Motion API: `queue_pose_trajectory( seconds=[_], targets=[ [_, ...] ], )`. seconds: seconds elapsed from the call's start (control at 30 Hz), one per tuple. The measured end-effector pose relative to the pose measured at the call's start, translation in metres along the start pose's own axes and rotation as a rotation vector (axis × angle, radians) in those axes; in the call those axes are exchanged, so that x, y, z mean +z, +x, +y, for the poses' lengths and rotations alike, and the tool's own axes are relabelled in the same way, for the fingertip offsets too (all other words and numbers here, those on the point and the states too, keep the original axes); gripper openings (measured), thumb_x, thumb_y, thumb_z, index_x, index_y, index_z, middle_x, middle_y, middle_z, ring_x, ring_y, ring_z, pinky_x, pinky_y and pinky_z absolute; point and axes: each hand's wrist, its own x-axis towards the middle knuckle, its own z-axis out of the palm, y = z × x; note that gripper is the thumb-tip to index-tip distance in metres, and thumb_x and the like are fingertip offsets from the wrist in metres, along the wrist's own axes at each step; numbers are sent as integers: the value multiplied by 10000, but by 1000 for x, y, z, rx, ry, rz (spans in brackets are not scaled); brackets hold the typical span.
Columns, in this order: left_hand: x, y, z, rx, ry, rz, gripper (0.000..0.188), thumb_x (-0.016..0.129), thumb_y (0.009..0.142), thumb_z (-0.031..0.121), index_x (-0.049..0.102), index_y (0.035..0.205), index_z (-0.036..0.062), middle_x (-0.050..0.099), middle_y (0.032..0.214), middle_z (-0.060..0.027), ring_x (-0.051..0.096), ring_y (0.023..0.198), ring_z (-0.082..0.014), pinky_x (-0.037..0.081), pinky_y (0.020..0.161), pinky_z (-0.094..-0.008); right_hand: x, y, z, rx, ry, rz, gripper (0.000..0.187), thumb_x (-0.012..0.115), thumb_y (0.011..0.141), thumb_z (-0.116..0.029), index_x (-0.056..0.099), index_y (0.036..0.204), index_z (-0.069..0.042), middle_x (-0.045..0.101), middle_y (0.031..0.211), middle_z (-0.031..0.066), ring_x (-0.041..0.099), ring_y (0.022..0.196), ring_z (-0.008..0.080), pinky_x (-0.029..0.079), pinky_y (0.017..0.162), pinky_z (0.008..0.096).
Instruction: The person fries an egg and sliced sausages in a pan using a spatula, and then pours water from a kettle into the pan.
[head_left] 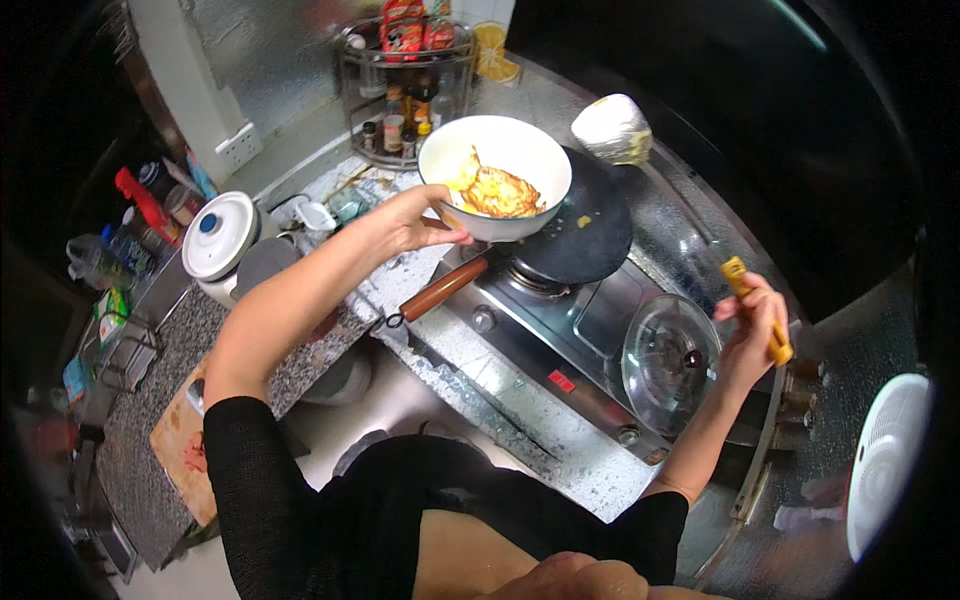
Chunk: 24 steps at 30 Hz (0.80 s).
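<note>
My left hand (425, 220) grips the near left rim of a white bowl (545, 165), thumb on the edge and fingers underneath. Browned fried egg (500, 192) lies inside the bowl, which tilts toward me. Behind and below it, a black frying pan (590, 230) rests on the burner with a few egg bits in it; its wooden handle (445, 288) points toward the near left. Over to the right, my right hand (755, 325) is closed around the yellow handle (738, 275) of a cooking utensil. Its working end is not distinguishable against the shiny metal.
A glass lid (665, 360) lies on the right of the gas stove (560, 335). Behind stand a rack of bottles (405, 100) and a white wrapped bundle (612, 130). At left are a lidded white pot (220, 240) and a cutting board (180, 440). A white basket (890, 460) hangs far right.
</note>
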Motion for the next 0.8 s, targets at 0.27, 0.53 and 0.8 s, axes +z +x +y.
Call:
queue_pose_trajectory(
  seconds=[0.27,0.53,0.8],
  targets=[
    [-108,-160,24,291,-114,122,409,490,758,38,318,1102,-102,435,1055,-268,531,911,-468,549,740,-369,-38,-8,93,327,-141,-1,245,470,882,-201,578,987,-8,597,977,105,566,683,96,477,627,187],
    [-263,-315,-4,618,-100,669,500,486,730,39,269,1147,-131,446,1054,-303,523,952,-445,549,757,-327,59,-75,120,-132,-760,-793,194,438,809,67,501,989,31,546,1074,162,539,923,281,413,804,320],
    [-473,-361,-64,604,-442,860,456,484,738,43,281,1131,-70,447,1030,-283,533,935,-416,549,728,-355,92,-108,126,-160,-1098,-1023,240,475,792,12,531,1024,-14,468,1228,129,467,1066,316,368,896,359]
  ],
)
